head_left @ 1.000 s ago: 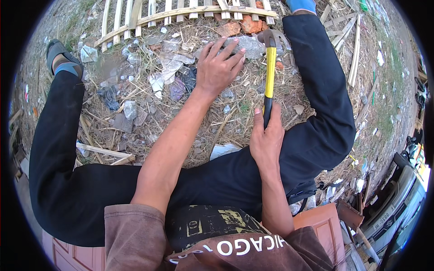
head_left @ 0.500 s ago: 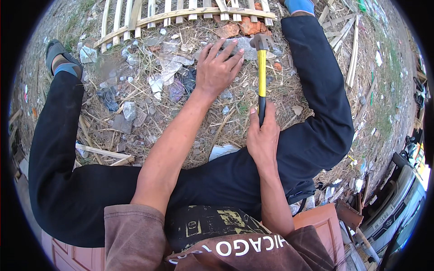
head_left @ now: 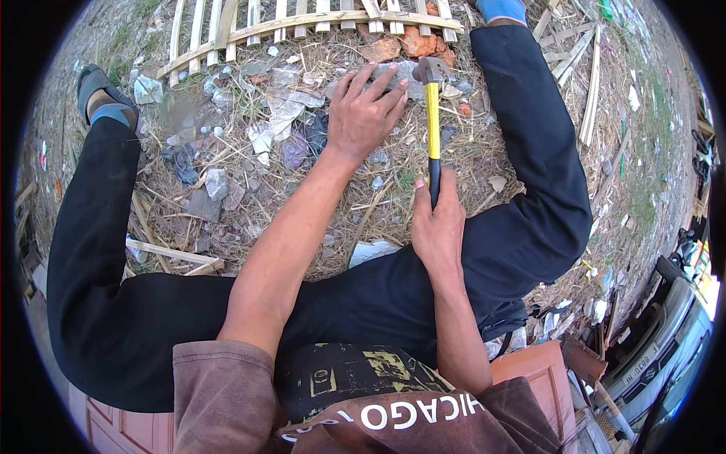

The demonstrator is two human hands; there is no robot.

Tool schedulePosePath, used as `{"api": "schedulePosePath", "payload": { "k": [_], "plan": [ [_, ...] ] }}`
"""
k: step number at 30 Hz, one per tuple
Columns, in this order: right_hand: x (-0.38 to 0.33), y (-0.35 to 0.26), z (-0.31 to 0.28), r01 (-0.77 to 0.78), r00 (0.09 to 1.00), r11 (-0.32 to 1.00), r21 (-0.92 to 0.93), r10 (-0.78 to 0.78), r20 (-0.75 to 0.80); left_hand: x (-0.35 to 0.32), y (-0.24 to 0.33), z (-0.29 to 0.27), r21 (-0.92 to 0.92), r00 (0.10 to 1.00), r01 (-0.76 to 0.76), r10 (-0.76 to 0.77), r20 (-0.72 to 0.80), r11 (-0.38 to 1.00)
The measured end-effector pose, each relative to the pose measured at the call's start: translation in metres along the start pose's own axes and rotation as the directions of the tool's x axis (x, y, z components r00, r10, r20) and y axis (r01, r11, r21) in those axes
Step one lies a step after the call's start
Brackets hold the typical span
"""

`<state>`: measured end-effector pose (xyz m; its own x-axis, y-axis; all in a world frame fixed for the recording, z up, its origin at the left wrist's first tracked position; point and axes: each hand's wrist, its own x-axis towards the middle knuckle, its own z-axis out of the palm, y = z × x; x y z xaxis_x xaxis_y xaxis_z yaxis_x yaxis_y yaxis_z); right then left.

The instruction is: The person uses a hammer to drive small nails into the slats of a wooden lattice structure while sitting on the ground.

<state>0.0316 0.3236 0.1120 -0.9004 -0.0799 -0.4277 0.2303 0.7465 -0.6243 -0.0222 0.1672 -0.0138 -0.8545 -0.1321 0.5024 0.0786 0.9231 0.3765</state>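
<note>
My right hand (head_left: 440, 223) is wrapped round the black grip of a claw hammer (head_left: 433, 121). Its shaft is yellow, and the steel head points away from me, low over or on a grey stone slab (head_left: 412, 89); I cannot tell whether they touch. Just left of the hammer head, my left hand (head_left: 364, 113) lies palm down with its fingers spread, the fingertips at the slab's edge. Nothing shows in that hand, though its underside is hidden.
A slatted wooden frame (head_left: 318, 18) lies beyond my hands, with broken orange bricks (head_left: 418, 43) by its edge. Loose wood strips (head_left: 592, 91) lie right of my bent leg. Stones, plastic scraps and dry grass cover the ground. A vehicle (head_left: 654, 340) stands at the right.
The hammer has shifted slightly to the left with my right hand. My left hand stays in nearly the same place.
</note>
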Motion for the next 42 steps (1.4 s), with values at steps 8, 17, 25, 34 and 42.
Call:
{"api": "schedulePosePath", "payload": {
  "k": [8,17,25,34,42],
  "plan": [
    [-0.005,-0.013,-0.007,-0.018,1.000,1.000,0.009,0.018,-0.001,0.001,0.001,0.002,0.010,1.000,-0.007,0.007,0.007,1.000],
    [-0.005,-0.011,-0.003,0.012,0.998,1.000,0.002,-0.012,-0.055,0.001,0.001,0.004,0.006,1.000,-0.006,0.006,0.006,1.000],
    [-0.004,-0.023,-0.009,0.038,0.998,0.999,0.019,-0.036,-0.058,0.002,0.001,0.002,0.000,1.000,-0.001,0.001,0.006,1.000],
    [-0.007,-0.018,-0.005,0.049,0.995,0.998,0.046,-0.044,-0.091,-0.001,0.001,0.001,-0.003,1.000,-0.002,0.002,0.009,1.000],
    [-0.005,-0.003,-0.008,0.033,0.994,0.999,0.010,-0.032,-0.102,0.000,0.002,0.003,0.018,1.000,-0.007,0.007,-0.005,1.000]
  ]
}}
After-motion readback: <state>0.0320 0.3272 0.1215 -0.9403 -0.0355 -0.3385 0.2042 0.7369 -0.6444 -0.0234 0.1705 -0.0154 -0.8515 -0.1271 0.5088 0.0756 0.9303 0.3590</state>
